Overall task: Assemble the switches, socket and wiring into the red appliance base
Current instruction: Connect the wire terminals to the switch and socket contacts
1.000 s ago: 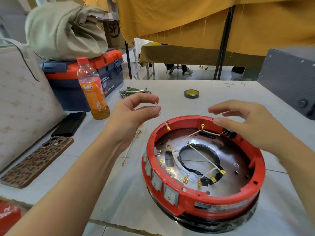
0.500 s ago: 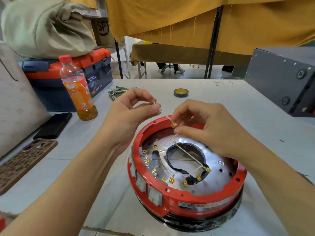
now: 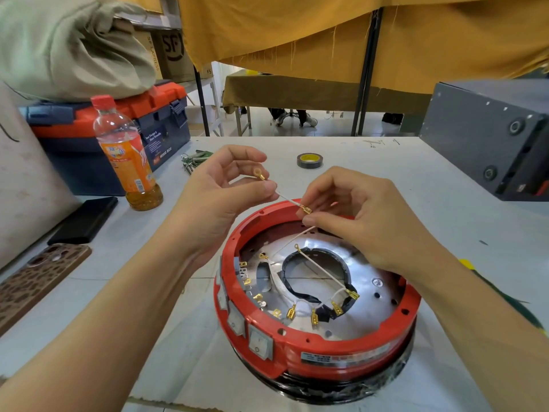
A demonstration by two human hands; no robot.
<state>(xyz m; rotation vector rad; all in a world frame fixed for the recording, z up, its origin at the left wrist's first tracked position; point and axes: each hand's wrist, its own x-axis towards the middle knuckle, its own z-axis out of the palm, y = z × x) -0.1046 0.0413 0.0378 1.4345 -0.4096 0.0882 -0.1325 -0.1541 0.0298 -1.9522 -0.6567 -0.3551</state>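
Head view: left hand (image 3: 219, 200) and right hand (image 3: 353, 215) each pinch one end of a short white wire with brass terminals (image 3: 286, 199), held just above the far rim of the round red plastic appliance base (image 3: 297, 356) on the pale table (image 3: 416, 179).

two hands (image 3: 214, 200), one red base (image 3: 341, 349), one bottle (image 3: 127, 156), two phones (image 3: 83, 220)

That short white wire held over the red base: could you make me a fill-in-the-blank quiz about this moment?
1. The short white wire is held by ____ hands.
2. The tape roll lies ____ the red base on the table.
3. The bottle has a ____ cap.
4. Beside the black phone lies a ____-patterned case.

Missing words: both; beyond; red; leopard
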